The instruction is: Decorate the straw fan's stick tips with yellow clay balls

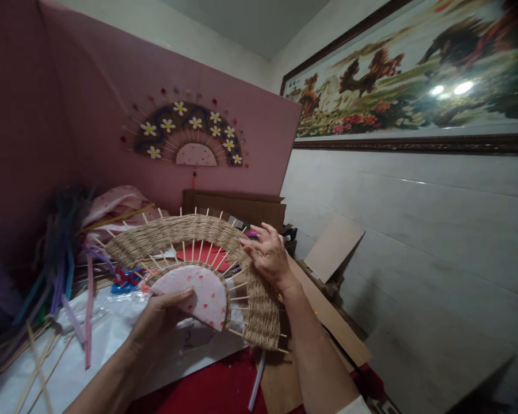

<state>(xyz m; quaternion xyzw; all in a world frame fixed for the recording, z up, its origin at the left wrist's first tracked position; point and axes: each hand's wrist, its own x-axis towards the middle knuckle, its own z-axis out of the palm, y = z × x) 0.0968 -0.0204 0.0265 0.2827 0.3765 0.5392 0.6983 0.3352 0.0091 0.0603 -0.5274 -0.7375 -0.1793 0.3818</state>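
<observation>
I see the pink wall panel (pixel 90 115) behind, with 1 finished fan (pixel 185 135) pinned on it. Held above the table is a woven fan (pixel 185 230) — my left hand (pixel 162 319) pinches its pink core, my right hand (pixel 267 253) presses the weave, fingers spread.

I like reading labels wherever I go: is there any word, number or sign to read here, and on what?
None can be read.
White sheet under the woven fan: a dark mark, too blurred to read.
Horse painting: no writing shows.
Flowered fan on the pink wall: no writing shows.
</observation>
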